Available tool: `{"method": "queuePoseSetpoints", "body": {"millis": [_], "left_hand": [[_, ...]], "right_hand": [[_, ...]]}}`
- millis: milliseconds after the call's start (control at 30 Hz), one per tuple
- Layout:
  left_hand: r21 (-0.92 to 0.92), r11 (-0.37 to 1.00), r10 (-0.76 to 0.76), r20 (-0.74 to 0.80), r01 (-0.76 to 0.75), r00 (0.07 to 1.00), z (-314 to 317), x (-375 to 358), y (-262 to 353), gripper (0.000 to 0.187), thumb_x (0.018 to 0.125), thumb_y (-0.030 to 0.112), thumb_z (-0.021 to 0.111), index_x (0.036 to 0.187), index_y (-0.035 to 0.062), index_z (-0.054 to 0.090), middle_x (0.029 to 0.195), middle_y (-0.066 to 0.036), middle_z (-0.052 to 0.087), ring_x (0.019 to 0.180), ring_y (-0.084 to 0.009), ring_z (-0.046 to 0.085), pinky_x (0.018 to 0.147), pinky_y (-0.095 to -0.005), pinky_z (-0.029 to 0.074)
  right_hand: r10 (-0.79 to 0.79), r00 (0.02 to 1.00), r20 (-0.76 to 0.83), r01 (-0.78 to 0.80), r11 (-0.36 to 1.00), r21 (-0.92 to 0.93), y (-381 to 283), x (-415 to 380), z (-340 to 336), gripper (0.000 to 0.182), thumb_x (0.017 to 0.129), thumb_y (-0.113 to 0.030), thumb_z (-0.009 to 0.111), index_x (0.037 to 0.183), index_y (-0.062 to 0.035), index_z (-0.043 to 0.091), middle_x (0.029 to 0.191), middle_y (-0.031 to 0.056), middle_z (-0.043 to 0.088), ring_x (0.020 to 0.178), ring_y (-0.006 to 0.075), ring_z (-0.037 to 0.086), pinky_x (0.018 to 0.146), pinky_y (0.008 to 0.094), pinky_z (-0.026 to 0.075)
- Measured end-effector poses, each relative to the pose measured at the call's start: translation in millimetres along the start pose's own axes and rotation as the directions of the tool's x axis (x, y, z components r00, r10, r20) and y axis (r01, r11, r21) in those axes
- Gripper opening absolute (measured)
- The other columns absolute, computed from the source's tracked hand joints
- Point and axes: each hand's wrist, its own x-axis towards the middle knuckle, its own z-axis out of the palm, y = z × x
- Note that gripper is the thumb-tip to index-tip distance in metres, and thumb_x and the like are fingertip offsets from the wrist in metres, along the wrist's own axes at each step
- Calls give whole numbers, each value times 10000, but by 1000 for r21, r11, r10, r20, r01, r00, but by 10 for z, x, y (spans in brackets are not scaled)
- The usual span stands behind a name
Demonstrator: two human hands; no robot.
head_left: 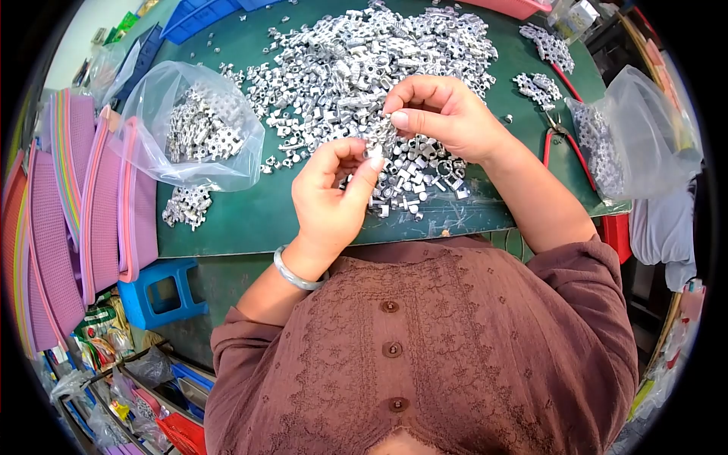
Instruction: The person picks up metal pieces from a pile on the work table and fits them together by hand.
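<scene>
While left grip (331,191) pinches silvery pieces (378,139), right grip (453,121) does too.

The person's left hand (330,189) and right hand (447,117) nearly meet, each with thumb and forefinger seemingly pinched, both wrists bent inward, forearms angling up from bent elbows.

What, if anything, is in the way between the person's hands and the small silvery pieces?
Nothing visible. The left hand and right hand are pinching small silvery pieces directly above the heap; the red-handled pliers lie off to the right.
</scene>
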Motion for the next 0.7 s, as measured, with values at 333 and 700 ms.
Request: {"method": "queuePoseSetpoints", "body": {"millis": [333, 700], "left_hand": [[-642, 561, -411, 333, 523, 849, -42, 81, 0, 117, 829, 67, 498, 945, 54, 505, 877, -88, 582, 763, -180, 593, 660, -269, 491], [-689, 404, -433, 436, 602, 789, -62, 87, -9, 170, 848, 95, 469, 1009, 48, 498, 874, -138, 582, 762, -202, 594, 665, -290, 492]], "right_hand": [[47, 999, 7, -48, 998, 39, -22, -15, 11, 111, 785, -115, 570, 852, -28, 554, 763, -13, 545, 675, 54, 519, 626, 198, 441], [26, 999, -22, -26, 999, -22, 3, 4, 13, 98, 795, -120, 562, 817, -25, 556, 711, -16, 534, 617, 54, 482, 571, 196, 409]]}}
